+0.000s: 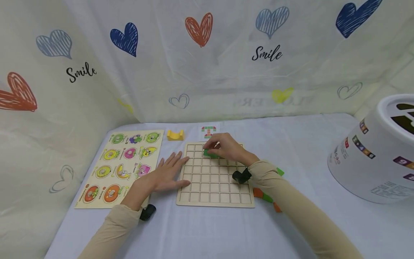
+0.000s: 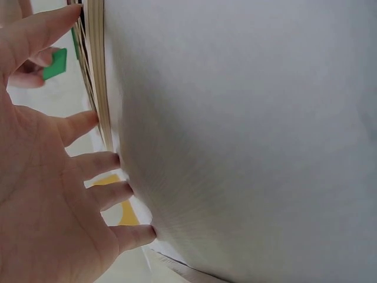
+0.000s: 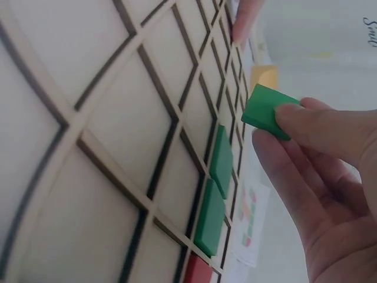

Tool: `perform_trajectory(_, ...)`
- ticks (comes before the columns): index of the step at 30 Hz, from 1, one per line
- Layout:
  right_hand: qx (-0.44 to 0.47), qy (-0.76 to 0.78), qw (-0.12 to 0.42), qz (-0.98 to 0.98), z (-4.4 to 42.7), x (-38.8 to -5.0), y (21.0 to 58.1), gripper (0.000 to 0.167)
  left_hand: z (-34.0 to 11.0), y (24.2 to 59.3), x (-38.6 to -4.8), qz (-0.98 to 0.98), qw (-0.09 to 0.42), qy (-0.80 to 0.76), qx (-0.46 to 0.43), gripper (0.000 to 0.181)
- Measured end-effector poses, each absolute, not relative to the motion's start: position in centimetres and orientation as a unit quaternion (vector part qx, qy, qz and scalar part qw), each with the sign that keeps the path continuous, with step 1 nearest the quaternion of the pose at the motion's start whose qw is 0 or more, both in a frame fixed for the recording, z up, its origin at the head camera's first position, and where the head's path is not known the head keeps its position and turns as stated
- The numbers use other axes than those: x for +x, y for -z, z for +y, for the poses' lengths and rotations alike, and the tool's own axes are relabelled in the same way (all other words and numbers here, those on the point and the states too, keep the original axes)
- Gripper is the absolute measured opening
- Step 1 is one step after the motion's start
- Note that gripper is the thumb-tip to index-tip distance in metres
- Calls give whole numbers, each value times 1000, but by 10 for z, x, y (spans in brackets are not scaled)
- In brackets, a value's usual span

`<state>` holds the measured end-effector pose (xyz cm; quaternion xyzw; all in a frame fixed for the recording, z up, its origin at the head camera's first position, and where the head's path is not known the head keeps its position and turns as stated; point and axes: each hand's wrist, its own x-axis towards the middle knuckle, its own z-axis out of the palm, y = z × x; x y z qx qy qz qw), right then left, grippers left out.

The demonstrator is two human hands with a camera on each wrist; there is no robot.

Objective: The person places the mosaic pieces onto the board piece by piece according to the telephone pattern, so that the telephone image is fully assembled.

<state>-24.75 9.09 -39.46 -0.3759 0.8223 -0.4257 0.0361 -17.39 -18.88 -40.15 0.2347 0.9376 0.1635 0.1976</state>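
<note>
Near right on counter point(image 1: 194, 235): loose blocks point(image 1: 257, 192), orange and green, just beside grid board point(image 1: 210, 188), partly hidden by right sleeve. Grid board flat, centre. Left hand point(image 1: 166, 176): fingers spread wide, thumb and index at board's left edge. Farther left: fruit board point(image 1: 112, 180). Right: white bucket point(image 1: 352, 172). Right hand point(image 1: 226, 147) over board's far part: fingers pinching green block point(image 3: 259, 106) above cells. Seated in far cells: two green blocks point(image 3: 221, 162), red block point(image 3: 198, 270). Far: yellow piece point(image 1: 175, 135), pattern card point(image 1: 208, 132); heart-printed curtain point(image 1: 220, 75) behind.
</note>
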Motion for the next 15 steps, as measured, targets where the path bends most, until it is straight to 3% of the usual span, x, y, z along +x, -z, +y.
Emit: perform_trajectory(15, -364, 392, 49, 844, 83, -250, 401, 15, -188, 402, -173, 939, 189, -165, 236, 91)
